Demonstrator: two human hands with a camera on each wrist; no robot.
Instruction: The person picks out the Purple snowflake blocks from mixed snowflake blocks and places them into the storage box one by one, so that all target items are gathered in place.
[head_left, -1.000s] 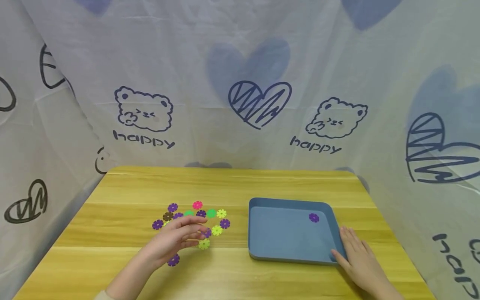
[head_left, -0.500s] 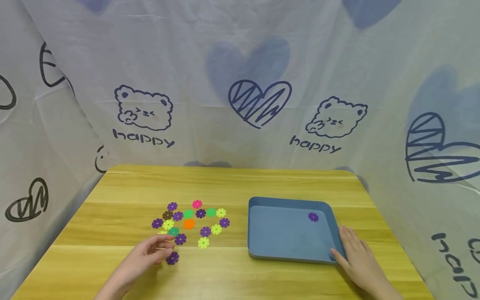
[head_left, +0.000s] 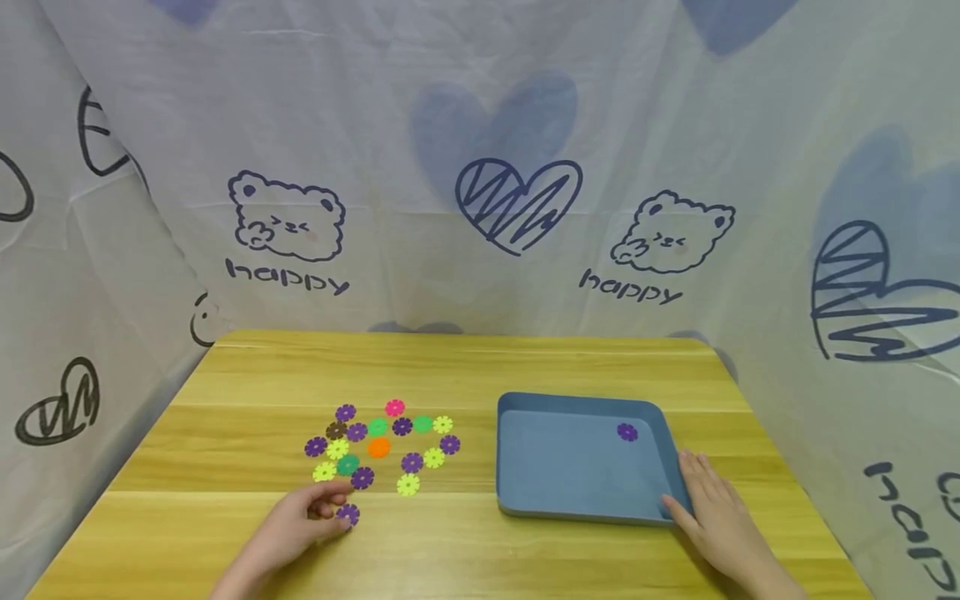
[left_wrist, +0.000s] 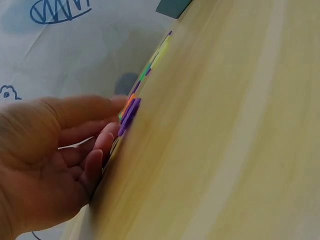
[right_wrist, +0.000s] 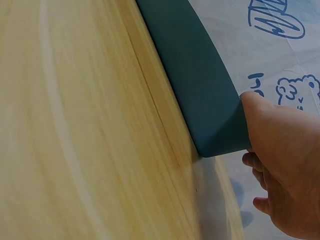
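Observation:
Flower-shaped plastic snap discs in several colours lie spread on the left half of the table. My left hand (head_left: 296,525) is at the nearest purple disc (head_left: 348,515), its thumb tip on the disc's lower edge and its index finger just beyond it. In the left wrist view a purple disc (left_wrist: 130,116) appears nearly edge-on beside the fingertips, with the other fingers loosely bent. My right hand (head_left: 722,521) rests with straight fingers along the right side of a blue-grey tray (head_left: 585,518), thumb over the near corner's rim. One purple disc (head_left: 627,432) lies inside the tray.
Another purple disc (head_left: 362,477) lies just past my left index finger, beside a green one (head_left: 347,464). An orange disc (head_left: 378,447) sits mid-group. The wooden table (head_left: 465,367) meets a printed cloth (head_left: 390,250) at its back.
My left hand has moved back toward me and down from above the discs to the nearest purple one, uncovering the group. The right hand and the tray stay in place.

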